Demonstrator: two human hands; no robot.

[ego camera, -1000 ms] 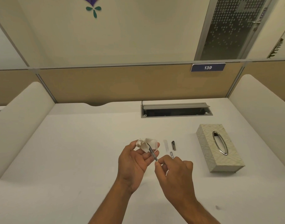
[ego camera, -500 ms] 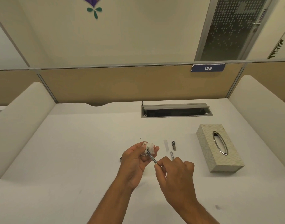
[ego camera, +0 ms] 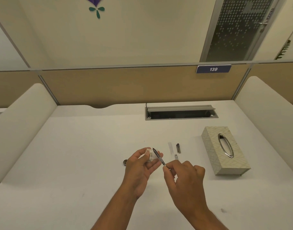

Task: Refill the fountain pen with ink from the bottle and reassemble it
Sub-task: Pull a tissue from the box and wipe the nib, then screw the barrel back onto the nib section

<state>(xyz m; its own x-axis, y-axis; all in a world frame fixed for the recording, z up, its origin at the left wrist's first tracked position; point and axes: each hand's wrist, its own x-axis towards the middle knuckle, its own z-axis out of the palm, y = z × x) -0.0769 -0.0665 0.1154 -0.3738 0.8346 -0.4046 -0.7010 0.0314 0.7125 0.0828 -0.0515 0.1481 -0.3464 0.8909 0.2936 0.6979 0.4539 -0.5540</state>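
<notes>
My right hand pinches the rear end of a thin pen section, whose dark nib points up and away. My left hand cups a crumpled white tissue just left of the nib; nib and tissue are close or touching. On the white desk beyond my hands lie a clear pen barrel, a dark pen cap with a clip and a small metal piece. A small dark round object, perhaps the ink bottle, peeks out behind my left hand.
A patterned tissue box with an oval metal slot stands to the right. An open cable tray is set into the desk at the back. Padded white dividers flank both sides.
The tissue, spread open a second ago, was bunched around the nib. Now the nib shows beside the tissue. My right hand has barely moved.
</notes>
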